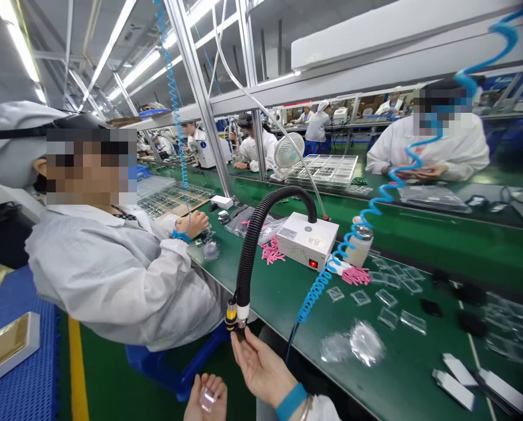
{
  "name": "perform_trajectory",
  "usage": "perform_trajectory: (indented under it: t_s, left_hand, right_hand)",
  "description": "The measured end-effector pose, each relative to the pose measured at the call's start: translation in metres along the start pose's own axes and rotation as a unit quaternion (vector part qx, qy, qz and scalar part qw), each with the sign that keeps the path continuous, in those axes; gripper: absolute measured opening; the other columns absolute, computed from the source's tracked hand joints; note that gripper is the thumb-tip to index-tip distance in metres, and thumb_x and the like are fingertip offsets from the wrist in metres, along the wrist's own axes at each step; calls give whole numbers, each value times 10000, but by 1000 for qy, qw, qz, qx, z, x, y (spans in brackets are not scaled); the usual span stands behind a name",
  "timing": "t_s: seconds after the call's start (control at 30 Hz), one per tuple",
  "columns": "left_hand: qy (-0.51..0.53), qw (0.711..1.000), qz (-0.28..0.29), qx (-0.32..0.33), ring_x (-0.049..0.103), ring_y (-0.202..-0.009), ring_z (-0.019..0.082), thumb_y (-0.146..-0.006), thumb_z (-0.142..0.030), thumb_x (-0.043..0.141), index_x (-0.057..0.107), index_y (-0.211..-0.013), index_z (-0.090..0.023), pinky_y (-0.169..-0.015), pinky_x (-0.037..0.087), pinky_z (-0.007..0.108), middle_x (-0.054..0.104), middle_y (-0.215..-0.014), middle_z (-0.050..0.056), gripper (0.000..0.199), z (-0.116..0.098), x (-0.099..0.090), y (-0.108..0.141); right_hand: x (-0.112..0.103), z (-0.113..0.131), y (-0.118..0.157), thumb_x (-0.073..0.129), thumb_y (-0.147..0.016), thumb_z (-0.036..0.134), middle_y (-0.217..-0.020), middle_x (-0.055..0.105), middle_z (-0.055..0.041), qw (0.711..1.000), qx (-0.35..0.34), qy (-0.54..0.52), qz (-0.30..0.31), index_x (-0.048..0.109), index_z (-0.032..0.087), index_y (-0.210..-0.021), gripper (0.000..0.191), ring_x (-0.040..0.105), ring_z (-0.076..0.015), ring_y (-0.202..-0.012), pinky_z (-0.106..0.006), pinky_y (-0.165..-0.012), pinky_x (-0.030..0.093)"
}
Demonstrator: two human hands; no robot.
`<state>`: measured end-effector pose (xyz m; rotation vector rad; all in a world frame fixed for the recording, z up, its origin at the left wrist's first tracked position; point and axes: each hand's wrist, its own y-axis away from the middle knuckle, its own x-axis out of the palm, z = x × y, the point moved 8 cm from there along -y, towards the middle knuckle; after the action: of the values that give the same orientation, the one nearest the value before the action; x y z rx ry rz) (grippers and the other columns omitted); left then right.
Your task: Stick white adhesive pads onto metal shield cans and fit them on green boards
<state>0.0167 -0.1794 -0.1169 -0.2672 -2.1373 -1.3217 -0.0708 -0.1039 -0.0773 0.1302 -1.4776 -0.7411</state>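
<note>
My left hand (205, 403) is low in the view, its fingers curled around a small clear plastic piece (207, 399). Just right of it, my right hand (264, 365) reaches up with a blue band at the wrist. Its thumb and fingertips come together right under the white nozzle (243, 314) of a black corrugated hose (249, 251). Something small and dark shows between those fingertips, too small to name. Beside the nozzle is a yellow and black fitting (230, 313). The hose arches from a white box (308, 240) with a lit red switch.
Clear plastic pieces (386, 298), pink strips (355, 275), round film-like clear pieces (367, 343) and a jar (360, 242) stand or lie on the green bench (288, 304). A coiled blue air hose (316, 292) hangs across it. At left sits a co-worker (125, 280), hands over the bench.
</note>
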Motion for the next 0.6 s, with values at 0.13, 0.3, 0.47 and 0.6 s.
perform_trajectory:
  t_s: [0.13, 0.3, 0.47, 0.6]
  left_hand:
    - [-1, 1000, -5, 8, 371, -475, 62, -876, -80, 399, 423, -693, -148, -418, 343, 170, 346, -608, -37, 197, -4, -2, -3]
    - [-6, 999, -38, 24, 353, -461, 49, -905, -100, 367, 438, -702, -137, -386, 317, 148, 351, -614, -42, 218, -9, 4, -17]
    - [-29, 999, -24, -7, 346, -456, 43, -926, -133, 367, 435, -686, -134, -390, 331, 148, 331, -590, -62, 249, 5, 34, -33]
    - [-59, 997, -15, -37, 372, -463, 45, -919, -170, 412, 430, -666, -136, -411, 365, 160, 345, -578, -66, 256, 29, 56, -42]
  right_hand:
    - [-3, -12, 0, 320, -999, 317, -976, 611, -33, 1000, 13, 26, -5, 509, 73, -938, 315, 599, 26, -958, -34, -901, 467]
    - [-12, -9, -3, 538, -896, 248, -947, 616, -78, 977, -34, 209, -39, 550, 24, -984, 242, 626, -48, -867, -170, -877, 505]
    - [-9, 28, 1, 643, -722, 87, -831, 618, -32, 852, -179, 479, -115, 638, 72, -970, 249, 582, -89, -807, -210, -835, 447]
    - [-12, 40, 25, 598, -688, 72, -797, 625, -34, 739, -225, 617, -149, 696, 142, -855, 206, 569, -102, -788, -144, -735, 361]
